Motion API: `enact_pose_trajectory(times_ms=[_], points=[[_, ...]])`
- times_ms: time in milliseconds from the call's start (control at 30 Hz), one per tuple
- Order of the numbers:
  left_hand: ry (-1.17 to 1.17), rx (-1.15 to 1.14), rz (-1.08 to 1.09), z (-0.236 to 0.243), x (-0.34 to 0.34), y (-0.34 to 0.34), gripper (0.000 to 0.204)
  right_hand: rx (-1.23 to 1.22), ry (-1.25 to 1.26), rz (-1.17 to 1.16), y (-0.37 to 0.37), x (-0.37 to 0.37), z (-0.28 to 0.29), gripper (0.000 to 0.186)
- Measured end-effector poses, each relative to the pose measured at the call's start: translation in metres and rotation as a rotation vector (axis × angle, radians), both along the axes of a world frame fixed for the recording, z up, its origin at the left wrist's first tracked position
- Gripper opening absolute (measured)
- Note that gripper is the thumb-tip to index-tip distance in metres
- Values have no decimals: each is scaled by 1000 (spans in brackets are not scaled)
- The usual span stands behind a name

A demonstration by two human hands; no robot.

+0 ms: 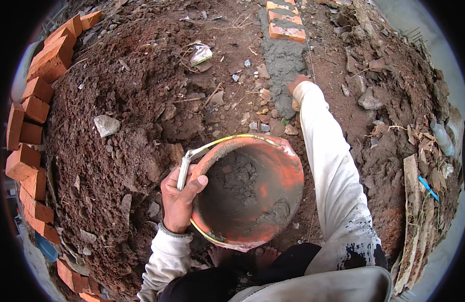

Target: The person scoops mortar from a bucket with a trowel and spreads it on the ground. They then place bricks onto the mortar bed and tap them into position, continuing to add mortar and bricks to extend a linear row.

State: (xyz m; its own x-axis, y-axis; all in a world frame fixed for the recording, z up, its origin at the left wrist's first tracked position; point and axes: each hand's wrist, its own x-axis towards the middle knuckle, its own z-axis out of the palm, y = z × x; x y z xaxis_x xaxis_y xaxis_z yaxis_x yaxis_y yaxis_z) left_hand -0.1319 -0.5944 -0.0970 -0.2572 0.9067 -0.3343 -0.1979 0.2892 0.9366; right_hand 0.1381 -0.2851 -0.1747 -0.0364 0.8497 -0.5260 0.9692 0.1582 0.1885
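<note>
An orange bucket (277,186) with grey mortar (237,181) inside is gripped at its left rim by my left hand (179,199), closed around the rim beside the pale handle. Above it, my right hand (298,86) is down at the right side of a strip of wet mortar (282,60), its fingers curled and partly hidden behind the white sleeve; what it holds, if anything, I cannot make out. Bricks (287,32) with mortar between them lie at the far end of that strip, along a taut string (309,50).
Stacked orange bricks (23,161) curve along the left edge on loose, lumpy soil (91,201) with stones (106,126). At right are rough boards (411,211), a plastic bottle (441,138) and a blue plastic strip (427,187). My bare feet (265,254) show below the bucket.
</note>
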Motion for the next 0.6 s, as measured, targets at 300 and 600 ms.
enact_pose_trajectory(times_ms=[300, 600], points=[[2, -20, -9, 3, 5, 9, 24, -21, 1410, -856, 71, 64, 19, 36], [36, -19, -2, 3, 5, 5, 25, -133, 1461, -1034, 50, 79, -17, 25]])
